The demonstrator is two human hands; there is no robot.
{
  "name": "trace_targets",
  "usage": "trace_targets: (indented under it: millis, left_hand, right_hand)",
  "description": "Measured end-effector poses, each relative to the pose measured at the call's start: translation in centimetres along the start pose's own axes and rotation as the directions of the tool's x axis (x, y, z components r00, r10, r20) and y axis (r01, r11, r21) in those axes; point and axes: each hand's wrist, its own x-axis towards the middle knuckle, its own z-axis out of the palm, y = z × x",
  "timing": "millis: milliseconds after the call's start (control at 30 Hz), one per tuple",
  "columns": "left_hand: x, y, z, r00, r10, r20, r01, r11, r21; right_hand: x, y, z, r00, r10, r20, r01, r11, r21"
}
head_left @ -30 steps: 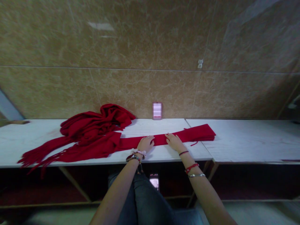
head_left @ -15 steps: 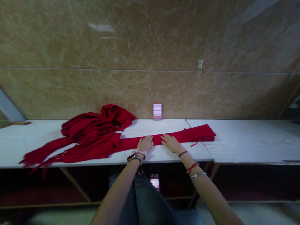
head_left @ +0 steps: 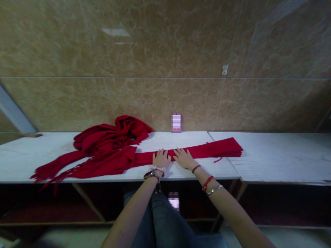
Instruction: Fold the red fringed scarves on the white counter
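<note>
A red scarf (head_left: 207,150) lies folded into a long narrow strip on the white counter (head_left: 271,155), its layered folded end toward the right. My left hand (head_left: 161,159) rests flat on the middle of the strip, fingers spread. Close beside it, my right hand (head_left: 184,158) also lies on the strip with fingers stretched out. On the left, a loose heap of red fringed cloth (head_left: 103,141) is bunched up, and the strip's left end meets a wider, unfolded part whose fringe hangs over the front edge.
A phone (head_left: 176,123) stands upright against the brown tiled wall (head_left: 165,51). Open dark shelves (head_left: 281,203) lie under the counter, and another bright screen (head_left: 173,202) shows below its front edge. A seam between two boards crosses the counter on the right.
My right hand has slid slightly left along the strip, closer to my left hand. The whole view has shifted a little, with the scarf and phone appearing farther right.
</note>
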Motion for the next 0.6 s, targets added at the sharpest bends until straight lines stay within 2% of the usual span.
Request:
trace_targets:
  millis: [67,167,300,400,500,600]
  left_hand:
    - [-0.1,0.0,0.2,0.999,-0.032,0.024,0.032,0.999,0.006]
    - [-0.3,0.0,0.3,0.996,-0.077,0.036,0.077,0.997,-0.007]
    - [-0.4,0.1,0.3,0.990,-0.138,0.009,0.138,0.990,-0.005]
    - [-0.3,0.1,0.3,0.988,-0.153,0.003,0.153,0.988,-0.002]
    - [-0.3,0.2,0.1,0.986,-0.161,0.042,0.161,0.987,-0.007]
    - [-0.3,0.3,-0.3,0.984,-0.163,0.066,0.164,0.987,-0.005]
  right_hand:
    - [-0.3,0.3,0.2,0.999,-0.011,0.044,0.011,1.000,0.004]
    - [-1.0,2.7,0.0,0.996,0.024,0.090,-0.023,1.000,-0.011]
    - [-2.2,7.0,-0.5,0.988,0.150,0.029,-0.147,0.983,-0.107]
    - [-2.4,8.6,-0.8,0.980,0.200,-0.011,-0.199,0.968,-0.150]
    - [-1.4,7.5,-1.1,0.979,0.202,-0.016,-0.202,0.968,-0.147]
    - [-0.1,4.1,-0.9,0.995,0.093,-0.036,-0.096,0.988,-0.120]
